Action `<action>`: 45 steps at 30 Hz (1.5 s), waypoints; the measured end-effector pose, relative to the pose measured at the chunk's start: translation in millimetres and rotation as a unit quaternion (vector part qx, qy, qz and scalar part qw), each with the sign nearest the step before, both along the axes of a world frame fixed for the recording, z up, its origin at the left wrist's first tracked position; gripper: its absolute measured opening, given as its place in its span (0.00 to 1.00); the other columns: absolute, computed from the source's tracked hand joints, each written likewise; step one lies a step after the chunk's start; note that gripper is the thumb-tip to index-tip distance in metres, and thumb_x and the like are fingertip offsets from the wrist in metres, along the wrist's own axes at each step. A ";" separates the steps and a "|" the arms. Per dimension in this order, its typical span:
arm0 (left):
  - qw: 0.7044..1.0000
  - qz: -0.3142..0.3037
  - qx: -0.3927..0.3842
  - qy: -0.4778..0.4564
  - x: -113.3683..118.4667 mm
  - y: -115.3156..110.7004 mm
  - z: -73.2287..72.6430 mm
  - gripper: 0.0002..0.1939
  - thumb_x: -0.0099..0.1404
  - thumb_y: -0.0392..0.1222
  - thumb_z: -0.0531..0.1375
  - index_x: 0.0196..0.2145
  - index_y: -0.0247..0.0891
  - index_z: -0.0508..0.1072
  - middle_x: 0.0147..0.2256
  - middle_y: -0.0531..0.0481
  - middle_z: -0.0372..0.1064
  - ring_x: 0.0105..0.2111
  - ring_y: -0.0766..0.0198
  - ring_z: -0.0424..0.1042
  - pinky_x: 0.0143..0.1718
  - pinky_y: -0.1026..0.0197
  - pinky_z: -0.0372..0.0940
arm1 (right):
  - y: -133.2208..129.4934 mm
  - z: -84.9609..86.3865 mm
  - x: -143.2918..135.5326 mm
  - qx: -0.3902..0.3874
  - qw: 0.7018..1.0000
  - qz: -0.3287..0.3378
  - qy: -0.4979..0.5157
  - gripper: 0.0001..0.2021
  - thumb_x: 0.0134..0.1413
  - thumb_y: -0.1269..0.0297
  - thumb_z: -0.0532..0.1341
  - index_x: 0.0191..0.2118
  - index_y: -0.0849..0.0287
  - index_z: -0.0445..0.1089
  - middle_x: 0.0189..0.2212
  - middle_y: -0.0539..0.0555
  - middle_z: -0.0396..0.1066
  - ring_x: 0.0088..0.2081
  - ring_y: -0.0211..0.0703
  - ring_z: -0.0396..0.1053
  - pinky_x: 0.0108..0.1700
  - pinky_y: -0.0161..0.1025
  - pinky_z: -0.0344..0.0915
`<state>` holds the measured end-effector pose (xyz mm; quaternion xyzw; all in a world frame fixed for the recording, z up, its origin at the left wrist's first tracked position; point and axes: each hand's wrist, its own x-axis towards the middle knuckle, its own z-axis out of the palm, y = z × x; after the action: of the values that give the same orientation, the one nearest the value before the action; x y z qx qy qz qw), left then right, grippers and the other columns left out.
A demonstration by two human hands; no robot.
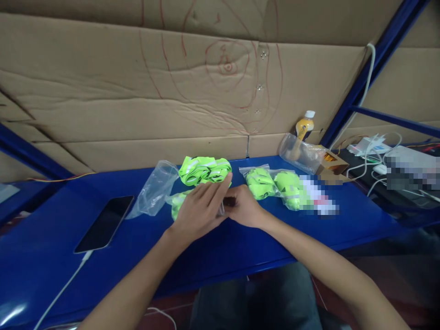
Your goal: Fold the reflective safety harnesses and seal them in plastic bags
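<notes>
My left hand (pixel 202 208) reaches over a clear plastic bag (pixel 176 208) with bright green reflective strap inside. Its fingers are long and close together, the thumb hidden, and the bag shows past the knuckles and between my hands. Facing it, my right hand (pixel 245 207) is curled, its fingertips pinched at the bag's edge close to the left palm. Just behind my hands lie rolled bright green reflective straps (pixel 205 170) with silver stripes. To their left is an empty-looking clear plastic bag (pixel 156 188).
Filled clear bags of green straps (pixel 259 183) lie right of my hands. A phone (pixel 105 224) with a white cable is on the blue table (pixel 144 261) at left. A bottle (pixel 305 124), a clear bag and an open cardboard box (pixel 333 167) stand back right, before the cardboard wall.
</notes>
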<state>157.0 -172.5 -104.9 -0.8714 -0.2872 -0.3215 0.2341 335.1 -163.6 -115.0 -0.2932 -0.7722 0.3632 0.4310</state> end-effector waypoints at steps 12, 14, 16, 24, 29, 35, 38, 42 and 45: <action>0.972 -0.027 -0.135 -0.193 -6.4 -2.7 15.0 0.58 0.65 0.56 0.70 0.78 0.37 0.41 0.66 0.29 0.61 0.64 0.40 0.64 0.64 0.37 0.65 | 10.5 15.7 19.0 0.119 0.988 -0.022 0.093 0.06 0.67 0.62 0.67 0.40 0.55 0.81 0.43 0.56 0.83 0.48 0.47 0.79 0.56 0.50 0.74; 0.956 -0.025 -0.163 -0.244 -14.3 0.8 17.8 0.53 0.66 0.55 0.69 0.77 0.39 0.46 0.68 0.30 0.59 0.66 0.40 0.63 0.64 0.37 0.65 | 14.4 14.4 20.3 0.086 0.984 -0.049 0.147 0.08 0.65 0.57 0.69 0.40 0.55 0.80 0.43 0.57 0.83 0.47 0.47 0.80 0.55 0.48 0.75; 0.917 -0.055 -0.249 -0.306 -18.9 6.1 17.4 0.44 0.70 0.55 0.66 0.75 0.41 0.55 0.67 0.32 0.64 0.63 0.42 0.68 0.60 0.41 0.70 | 16.9 15.1 23.0 0.054 0.978 -0.080 0.186 0.11 0.63 0.53 0.70 0.40 0.54 0.80 0.42 0.56 0.82 0.45 0.46 0.80 0.53 0.46 0.75; 0.680 -0.207 -0.544 -0.446 2.5 14.2 -7.6 0.19 0.66 0.51 0.66 0.50 0.41 0.82 0.48 0.43 0.81 0.52 0.46 0.80 0.56 0.47 0.74 | 19.7 20.5 34.1 -0.018 0.975 -0.068 0.209 0.20 0.54 0.49 0.76 0.46 0.53 0.76 0.47 0.55 0.79 0.46 0.44 0.77 0.51 0.42 0.75; 0.669 -0.174 -0.493 -0.529 1.4 17.7 -16.3 0.20 0.65 0.53 0.63 0.47 0.39 0.84 0.45 0.41 0.82 0.50 0.42 0.80 0.56 0.40 0.74 | 23.0 17.1 33.6 -0.086 0.983 -0.059 0.149 0.25 0.50 0.44 0.76 0.45 0.56 0.75 0.35 0.51 0.76 0.31 0.37 0.73 0.34 0.35 0.73; 0.723 -0.098 -0.425 -0.536 0.9 13.3 -14.7 0.20 0.64 0.58 0.71 0.43 0.38 0.85 0.42 0.45 0.83 0.43 0.52 0.81 0.45 0.55 0.76 | 23.1 19.1 31.7 -0.136 0.975 -0.034 0.175 0.19 0.44 0.47 0.80 0.32 0.56 0.79 0.27 0.49 0.76 0.28 0.37 0.71 0.33 0.36 0.72; 0.695 -0.096 -0.425 -0.572 3.6 10.8 -13.4 0.18 0.63 0.54 0.73 0.42 0.36 0.86 0.39 0.45 0.83 0.37 0.57 0.80 0.40 0.58 0.75 | 23.9 20.5 33.5 -0.129 0.963 -0.059 0.230 0.16 0.40 0.50 0.81 0.32 0.54 0.82 0.34 0.51 0.80 0.34 0.40 0.75 0.39 0.39 0.75; 0.681 -0.098 -0.420 -0.592 5.6 10.5 -15.3 0.16 0.65 0.52 0.73 0.40 0.36 0.85 0.41 0.45 0.83 0.38 0.58 0.80 0.43 0.60 0.74 | 25.7 14.4 33.3 -0.130 0.957 -0.058 0.254 0.15 0.46 0.51 0.80 0.32 0.55 0.83 0.29 0.50 0.78 0.28 0.37 0.72 0.31 0.38 0.72; 0.704 -0.090 -0.385 -0.590 3.8 12.7 -19.4 0.18 0.69 0.56 0.69 0.44 0.38 0.84 0.42 0.45 0.83 0.40 0.58 0.80 0.43 0.60 0.74 | 25.2 9.2 30.3 -0.122 0.957 -0.049 0.257 0.15 0.51 0.49 0.77 0.33 0.56 0.82 0.26 0.50 0.76 0.24 0.38 0.71 0.27 0.38 0.71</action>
<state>160.8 -159.8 -124.3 -0.5397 -0.3855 -0.6507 -0.3697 365.4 -138.4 -105.8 -0.2775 -0.5699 0.4965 0.5931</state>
